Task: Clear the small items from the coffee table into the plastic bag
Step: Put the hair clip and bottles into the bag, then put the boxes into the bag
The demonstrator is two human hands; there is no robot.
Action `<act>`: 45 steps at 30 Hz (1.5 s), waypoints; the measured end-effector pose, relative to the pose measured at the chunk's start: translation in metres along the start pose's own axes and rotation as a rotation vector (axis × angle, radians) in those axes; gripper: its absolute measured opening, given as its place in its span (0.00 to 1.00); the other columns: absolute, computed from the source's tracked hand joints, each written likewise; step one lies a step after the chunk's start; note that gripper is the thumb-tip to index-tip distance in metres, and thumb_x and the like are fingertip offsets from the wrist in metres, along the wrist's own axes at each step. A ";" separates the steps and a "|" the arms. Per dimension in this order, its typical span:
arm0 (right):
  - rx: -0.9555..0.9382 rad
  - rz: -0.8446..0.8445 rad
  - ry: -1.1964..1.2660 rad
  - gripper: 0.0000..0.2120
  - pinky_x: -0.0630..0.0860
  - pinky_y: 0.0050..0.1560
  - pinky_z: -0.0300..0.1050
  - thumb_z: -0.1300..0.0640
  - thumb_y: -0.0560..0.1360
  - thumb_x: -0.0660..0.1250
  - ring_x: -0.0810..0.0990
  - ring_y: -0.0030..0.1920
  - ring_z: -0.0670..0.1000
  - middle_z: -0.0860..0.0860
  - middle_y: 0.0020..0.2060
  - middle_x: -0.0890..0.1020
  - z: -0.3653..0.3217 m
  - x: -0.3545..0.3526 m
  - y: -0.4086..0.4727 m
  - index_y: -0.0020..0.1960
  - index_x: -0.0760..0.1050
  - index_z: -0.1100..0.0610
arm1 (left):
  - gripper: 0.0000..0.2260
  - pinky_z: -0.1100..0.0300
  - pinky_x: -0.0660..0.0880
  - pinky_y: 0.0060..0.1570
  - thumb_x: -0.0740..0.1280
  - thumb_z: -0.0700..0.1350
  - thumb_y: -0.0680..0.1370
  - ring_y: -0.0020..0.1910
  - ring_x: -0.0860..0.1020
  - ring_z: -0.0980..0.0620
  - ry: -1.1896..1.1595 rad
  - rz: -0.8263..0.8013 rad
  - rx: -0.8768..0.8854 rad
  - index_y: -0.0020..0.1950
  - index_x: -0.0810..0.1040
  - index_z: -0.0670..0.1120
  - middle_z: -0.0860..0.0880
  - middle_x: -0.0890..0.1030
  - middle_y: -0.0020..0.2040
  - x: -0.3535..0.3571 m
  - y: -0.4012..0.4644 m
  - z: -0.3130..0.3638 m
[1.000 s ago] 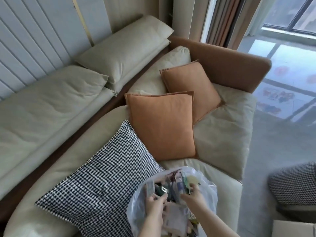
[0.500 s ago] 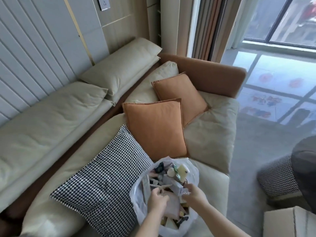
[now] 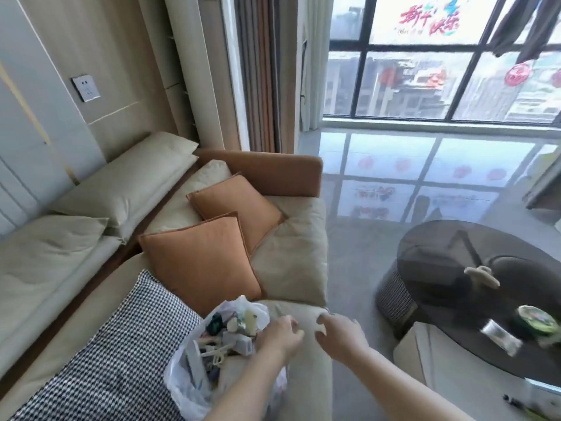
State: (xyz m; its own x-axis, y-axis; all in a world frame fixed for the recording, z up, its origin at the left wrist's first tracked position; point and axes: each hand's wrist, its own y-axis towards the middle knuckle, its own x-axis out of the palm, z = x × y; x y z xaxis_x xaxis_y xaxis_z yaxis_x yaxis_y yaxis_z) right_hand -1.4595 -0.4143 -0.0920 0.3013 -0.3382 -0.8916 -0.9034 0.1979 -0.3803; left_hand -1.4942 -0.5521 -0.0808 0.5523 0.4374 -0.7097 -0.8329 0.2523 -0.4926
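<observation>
Both of the person's grips hang over the front edge of the cream leather sofa (image 3: 291, 256), empty, each with its fingers loosely curled around nothing. The left grip (image 3: 280, 334) hovers at the right-hand rim of the thin translucent white plastic bag (image 3: 185, 387), whether touching the film or just above it I cannot tell. The bag sits open on the sofa cushion just to the left of that grip, stuffed with a jumble of small items (image 3: 226, 338): little boxes, white plastic pieces, something dark teal. The right grip (image 3: 338, 332) is just beside the left one, apart from it and clear of the bag. Well off to the right of the right grip stands the round dark glass coffee surface (image 3: 449, 268), carrying a pale beige hair claw (image 3: 481, 276), a round green-lidded tin (image 3: 535, 322) and a blurred shiny silver packet (image 3: 501, 335). Left of the bag lies a black-and-white houndstooth cushion (image 3: 115, 354), and beyond the grips two orange square cushions (image 3: 197, 259) lean on the seat.
</observation>
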 end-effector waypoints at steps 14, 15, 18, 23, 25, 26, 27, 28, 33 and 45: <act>0.320 0.128 -0.038 0.15 0.65 0.60 0.47 0.50 0.78 0.55 0.73 0.63 0.55 0.53 0.61 0.77 0.242 -0.055 -0.085 0.60 0.72 0.55 | 0.16 0.59 0.71 0.58 0.60 0.54 0.76 0.63 0.75 0.47 0.446 -0.158 0.372 0.61 0.76 0.51 0.49 0.78 0.63 0.139 -0.009 0.215; 0.345 0.130 -0.031 0.16 0.66 0.60 0.48 0.49 0.78 0.55 0.73 0.63 0.55 0.53 0.61 0.77 0.262 -0.055 -0.092 0.60 0.72 0.55 | 0.16 0.59 0.71 0.58 0.60 0.54 0.76 0.63 0.75 0.47 0.463 -0.168 0.405 0.61 0.76 0.51 0.49 0.78 0.63 0.154 -0.011 0.230; 0.421 0.129 -0.004 0.16 0.66 0.61 0.49 0.47 0.78 0.55 0.74 0.63 0.55 0.53 0.61 0.77 0.320 -0.051 -0.114 0.60 0.72 0.54 | 0.15 0.59 0.72 0.57 0.59 0.52 0.77 0.63 0.75 0.48 0.504 -0.209 0.483 0.61 0.76 0.49 0.49 0.78 0.62 0.197 -0.020 0.274; 0.565 0.129 0.087 0.17 0.67 0.62 0.49 0.47 0.78 0.55 0.74 0.63 0.54 0.52 0.60 0.77 0.405 -0.039 -0.149 0.61 0.72 0.53 | 0.15 0.60 0.74 0.53 0.59 0.52 0.75 0.58 0.78 0.49 0.564 -0.267 0.560 0.57 0.78 0.49 0.51 0.79 0.58 0.268 -0.034 0.333; 0.630 0.139 0.150 0.16 0.67 0.61 0.49 0.48 0.78 0.56 0.75 0.63 0.54 0.52 0.60 0.78 0.434 -0.032 -0.165 0.59 0.72 0.54 | 0.14 0.61 0.74 0.52 0.60 0.53 0.74 0.56 0.78 0.50 0.584 -0.293 0.580 0.55 0.78 0.50 0.52 0.80 0.57 0.294 -0.040 0.353; 0.665 0.144 0.185 0.15 0.67 0.61 0.49 0.48 0.78 0.56 0.75 0.62 0.54 0.52 0.60 0.78 0.447 -0.029 -0.173 0.59 0.72 0.54 | 0.14 0.61 0.75 0.52 0.60 0.53 0.74 0.55 0.79 0.51 0.590 -0.310 0.592 0.55 0.78 0.51 0.52 0.80 0.56 0.306 -0.042 0.362; 0.702 0.144 0.227 0.15 0.67 0.62 0.49 0.48 0.78 0.55 0.75 0.62 0.54 0.52 0.60 0.78 0.460 -0.026 -0.181 0.59 0.72 0.54 | 0.14 0.61 0.75 0.52 0.60 0.53 0.74 0.55 0.79 0.51 0.601 -0.327 0.609 0.55 0.78 0.51 0.52 0.80 0.56 0.317 -0.043 0.370; 0.738 0.146 0.270 0.15 0.67 0.62 0.48 0.48 0.78 0.55 0.75 0.62 0.54 0.52 0.60 0.78 0.473 -0.024 -0.189 0.59 0.72 0.54 | 0.14 0.61 0.75 0.53 0.60 0.53 0.75 0.56 0.78 0.51 0.615 -0.342 0.628 0.55 0.78 0.52 0.52 0.80 0.57 0.327 -0.044 0.378; 0.906 0.179 0.459 0.16 0.70 0.58 0.45 0.48 0.78 0.56 0.76 0.61 0.54 0.52 0.60 0.78 0.527 -0.010 -0.213 0.61 0.73 0.53 | 0.14 0.60 0.75 0.54 0.60 0.54 0.75 0.57 0.77 0.52 0.675 -0.408 0.681 0.57 0.78 0.53 0.53 0.79 0.58 0.371 -0.037 0.414; 1.209 0.138 0.770 0.15 0.71 0.52 0.41 0.47 0.78 0.57 0.78 0.57 0.53 0.51 0.57 0.80 0.629 0.057 -0.156 0.59 0.73 0.52 | 0.14 0.60 0.75 0.51 0.59 0.49 0.76 0.57 0.77 0.49 0.864 -0.558 0.759 0.58 0.77 0.50 0.51 0.79 0.58 0.503 0.066 0.485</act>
State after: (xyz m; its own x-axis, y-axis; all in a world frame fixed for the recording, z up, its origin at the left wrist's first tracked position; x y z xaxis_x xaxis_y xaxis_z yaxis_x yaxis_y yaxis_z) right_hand -1.1097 0.1139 -0.2376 -0.3550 -0.5788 -0.7342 0.0142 0.7819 -0.6232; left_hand -1.2894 0.1036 -0.2258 0.4381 -0.5159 -0.7362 -0.1350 0.7719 -0.6212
